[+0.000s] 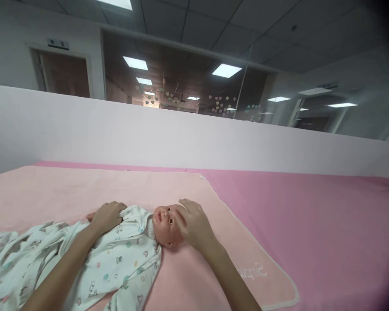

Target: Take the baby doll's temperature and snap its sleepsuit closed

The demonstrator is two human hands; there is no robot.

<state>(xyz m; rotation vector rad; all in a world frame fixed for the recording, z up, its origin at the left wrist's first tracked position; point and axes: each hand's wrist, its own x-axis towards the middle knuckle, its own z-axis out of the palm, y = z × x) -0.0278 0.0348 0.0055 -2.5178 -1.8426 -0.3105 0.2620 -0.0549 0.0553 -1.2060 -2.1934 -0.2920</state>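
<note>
A baby doll lies on its back, its head toward the right, dressed in white patterned clothes. My left hand rests over the doll's far arm and the side of its chest, fingers laid on the sleeve; the fingertips are partly hidden. Just beyond it pokes the doll's small hand. My right hand touches the top of the doll's head, its fingers slightly curved and apart. The doll's face points upward between my two hands.
Under the doll is a light pink mat with a pale edge and lettering. It lies on a darker pink surface. A white low wall runs along the back, with glass windows above it.
</note>
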